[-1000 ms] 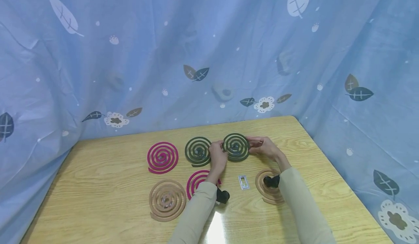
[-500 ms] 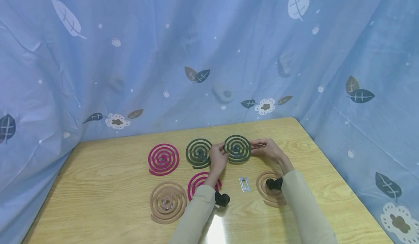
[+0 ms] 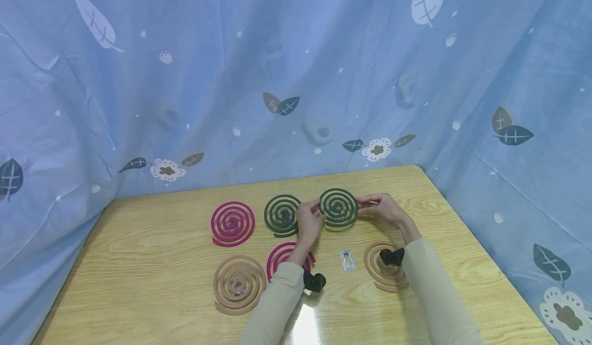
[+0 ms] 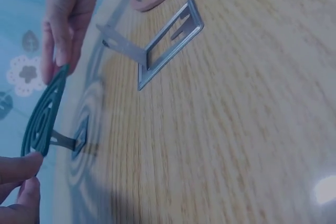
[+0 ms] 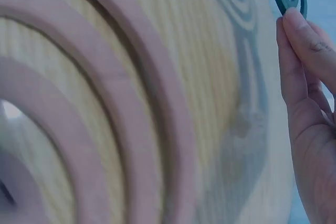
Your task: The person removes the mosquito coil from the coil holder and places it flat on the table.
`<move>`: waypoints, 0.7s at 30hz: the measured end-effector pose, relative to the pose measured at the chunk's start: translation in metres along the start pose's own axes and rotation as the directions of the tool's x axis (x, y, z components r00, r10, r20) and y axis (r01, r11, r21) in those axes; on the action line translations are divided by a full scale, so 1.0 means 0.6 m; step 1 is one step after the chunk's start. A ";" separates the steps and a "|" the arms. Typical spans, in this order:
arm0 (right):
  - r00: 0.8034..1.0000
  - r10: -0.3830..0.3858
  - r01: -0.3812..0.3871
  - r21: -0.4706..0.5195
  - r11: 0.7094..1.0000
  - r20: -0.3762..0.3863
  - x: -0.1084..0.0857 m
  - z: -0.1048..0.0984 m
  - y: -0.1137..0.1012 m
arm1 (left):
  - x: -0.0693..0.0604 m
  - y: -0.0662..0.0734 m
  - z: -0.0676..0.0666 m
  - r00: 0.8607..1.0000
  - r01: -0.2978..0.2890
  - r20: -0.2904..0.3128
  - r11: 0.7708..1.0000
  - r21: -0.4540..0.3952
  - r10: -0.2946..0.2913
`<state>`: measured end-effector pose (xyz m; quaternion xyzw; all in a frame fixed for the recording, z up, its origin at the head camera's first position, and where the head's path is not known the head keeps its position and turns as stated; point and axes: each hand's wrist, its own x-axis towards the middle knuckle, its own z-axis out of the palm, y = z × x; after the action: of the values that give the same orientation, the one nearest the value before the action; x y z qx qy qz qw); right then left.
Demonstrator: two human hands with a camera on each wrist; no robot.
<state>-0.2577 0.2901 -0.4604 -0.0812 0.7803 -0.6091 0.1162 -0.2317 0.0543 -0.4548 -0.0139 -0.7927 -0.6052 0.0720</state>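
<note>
In the head view, a dark green mosquito coil (image 3: 338,209) is held at its edges between both hands. My left hand (image 3: 309,225) pinches its left edge with thumb and fingers, and my right hand (image 3: 386,210) pinches the right edge. From the left wrist, the green coil (image 4: 44,114) appears raised off the table, with a small metal stand (image 4: 80,137) directly beneath it. The stand's upright tab reaches towards the coil; whether they touch is unclear. The right wrist view shows the right thumb and fingers (image 5: 296,19) on the coil's rim.
Left of the hands lie another green coil (image 3: 281,215), two magenta coils (image 3: 233,224) and a brown coil (image 3: 239,285). A bare metal stand (image 3: 347,259) sits nearer the front, beside a second brown coil (image 3: 384,267) under the right wrist. A blue curtain (image 3: 296,77) hangs behind the table.
The head view has shifted slightly. Both hands keep their pinch on the green coil, which stays in nearly the same place above the table.
</note>
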 end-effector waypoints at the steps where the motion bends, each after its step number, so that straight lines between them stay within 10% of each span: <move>1: 1.000 0.006 -0.006 0.004 1.000 0.005 -0.001 -0.004 -0.001 | -0.001 0.002 0.000 1.000 0.006 0.002 1.000 -0.008 -0.006; 21: 0.996 0.042 -0.054 0.157 0.986 0.077 -0.028 -0.055 -0.013 | -0.017 0.027 0.011 0.996 -0.009 0.082 0.986 -0.167 0.023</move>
<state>-0.2509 0.3232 -0.4438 -0.0750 0.7262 -0.6630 0.1655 -0.2203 0.0658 -0.4427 -0.0516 -0.7416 -0.6675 0.0422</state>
